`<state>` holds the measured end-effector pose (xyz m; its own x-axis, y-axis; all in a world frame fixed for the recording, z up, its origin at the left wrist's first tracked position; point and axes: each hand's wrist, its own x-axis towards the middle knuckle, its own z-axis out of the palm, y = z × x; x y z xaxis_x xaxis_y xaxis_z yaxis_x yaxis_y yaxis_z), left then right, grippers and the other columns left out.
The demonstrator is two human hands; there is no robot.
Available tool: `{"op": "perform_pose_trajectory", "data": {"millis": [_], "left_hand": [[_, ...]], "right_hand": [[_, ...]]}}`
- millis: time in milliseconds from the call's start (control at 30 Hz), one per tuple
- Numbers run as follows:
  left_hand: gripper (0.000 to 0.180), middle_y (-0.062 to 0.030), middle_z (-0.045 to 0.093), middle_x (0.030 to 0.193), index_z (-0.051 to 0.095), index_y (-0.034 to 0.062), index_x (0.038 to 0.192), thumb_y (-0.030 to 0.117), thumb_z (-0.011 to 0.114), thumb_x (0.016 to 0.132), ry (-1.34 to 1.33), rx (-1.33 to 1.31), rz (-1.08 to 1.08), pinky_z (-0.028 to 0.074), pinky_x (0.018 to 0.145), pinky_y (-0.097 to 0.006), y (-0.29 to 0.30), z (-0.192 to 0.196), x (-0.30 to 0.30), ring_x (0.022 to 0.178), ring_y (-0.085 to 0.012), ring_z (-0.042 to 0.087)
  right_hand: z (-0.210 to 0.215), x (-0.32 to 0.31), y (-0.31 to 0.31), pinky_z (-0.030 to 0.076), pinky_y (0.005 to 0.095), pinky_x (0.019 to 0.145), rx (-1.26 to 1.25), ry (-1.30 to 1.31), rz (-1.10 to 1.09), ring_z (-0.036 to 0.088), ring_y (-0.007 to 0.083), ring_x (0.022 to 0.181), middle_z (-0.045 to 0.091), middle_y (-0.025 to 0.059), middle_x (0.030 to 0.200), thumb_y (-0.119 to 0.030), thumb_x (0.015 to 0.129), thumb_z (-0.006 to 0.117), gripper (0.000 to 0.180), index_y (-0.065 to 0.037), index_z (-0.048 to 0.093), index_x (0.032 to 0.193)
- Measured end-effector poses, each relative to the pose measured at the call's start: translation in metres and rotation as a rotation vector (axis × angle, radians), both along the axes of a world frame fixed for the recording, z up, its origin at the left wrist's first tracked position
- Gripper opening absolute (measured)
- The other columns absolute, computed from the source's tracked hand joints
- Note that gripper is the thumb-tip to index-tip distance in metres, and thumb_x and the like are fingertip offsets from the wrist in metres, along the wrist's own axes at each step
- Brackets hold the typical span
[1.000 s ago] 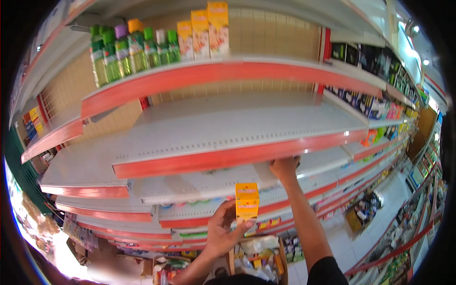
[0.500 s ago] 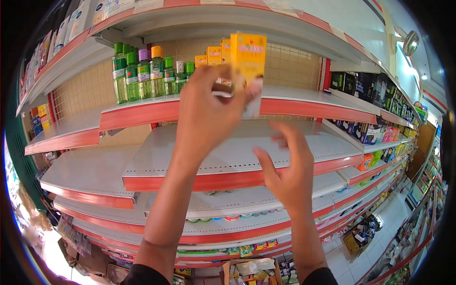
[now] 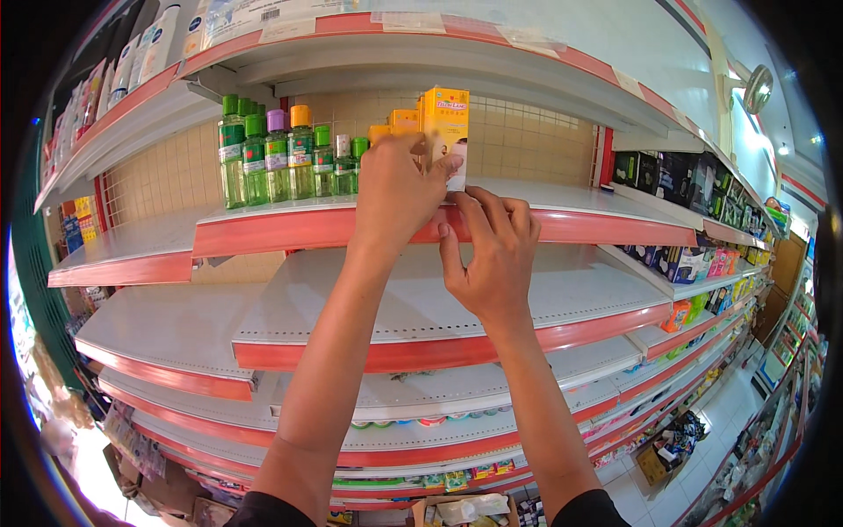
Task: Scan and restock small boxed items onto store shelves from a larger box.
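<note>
Two forearms [image 3: 329, 369] reach up from black sleeves [image 3: 274, 511] to a red-edged shelf [image 3: 290, 234]. The right hand [image 3: 493, 255] rests at the shelf's lip, thumb and fingers parted, nothing seen in it; whether it touches the tall yellow box [image 3: 450, 123], I cannot tell. The left hand [image 3: 397, 180] holds that box in a narrow pinch, upright at the shelf's front. Placing it seems the step in hand; the next move likely calls for steadying its base, then loosening the pinch. Leftward on the shelf are smaller yellow boxes [image 3: 402, 119] and green bottles [image 3: 255, 167]; far right, a round mirror [image 3: 759, 90] hangs above stocked shelves [image 3: 680, 180]
</note>
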<state>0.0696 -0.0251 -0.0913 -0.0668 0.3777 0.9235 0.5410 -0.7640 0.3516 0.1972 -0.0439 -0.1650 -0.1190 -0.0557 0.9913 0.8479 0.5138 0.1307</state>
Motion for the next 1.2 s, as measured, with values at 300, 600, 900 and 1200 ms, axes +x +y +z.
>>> {"op": "perform_pose_trajectory", "data": {"millis": [300,600,900,1200], "left_hand": [[0.033,-0.0182,0.071,0.088,0.067,-0.007,0.101,0.018,0.071,0.08,-0.026,-0.031,0.035,0.053,0.076,-0.034,0.0,0.0,0.0,0.082,-0.0262,0.07],[0.032,-0.0184,0.071,0.086,0.066,-0.0067,0.1,0.018,0.07,0.08,-0.002,-0.011,0.087,0.053,0.075,-0.034,0.011,-0.001,-0.001,0.079,-0.0278,0.07],[0.027,-0.0179,0.07,0.085,0.067,-0.0062,0.095,0.015,0.071,0.079,0.01,-0.086,0.092,0.053,0.074,-0.035,0.006,0.003,-0.001,0.078,-0.0285,0.069],[0.029,-0.0178,0.07,0.091,0.066,-0.0037,0.104,0.007,0.068,0.078,-0.022,0.342,0.142,0.052,0.073,-0.035,0.017,0.014,-0.014,0.077,-0.028,0.067]], "right_hand": [[0.0,-0.002,0.005,0.033,0.0429,0.085,0.002,-0.011,-0.054,0.047,0.0252,0.099,0.061,0.0054,0.11,-0.024,0.079,0.063,0.034,-0.007,0.064,0.108],[0.001,-0.009,0.004,0.031,0.0439,0.084,-0.009,0.005,-0.097,0.046,0.0247,0.098,0.062,0.0047,0.11,-0.025,0.079,0.062,0.033,-0.007,0.064,0.107],[0.008,-0.012,-0.001,0.031,0.0431,0.083,-0.062,0.001,-0.155,0.046,0.0243,0.096,0.066,0.0036,0.106,-0.027,0.081,0.061,0.032,-0.008,0.067,0.106],[0.018,-0.012,-0.01,0.031,0.0438,0.077,-0.176,-0.011,-0.183,0.047,0.0234,0.091,0.067,0.0047,0.093,-0.032,0.081,0.059,0.034,-0.006,0.07,0.099]]}}
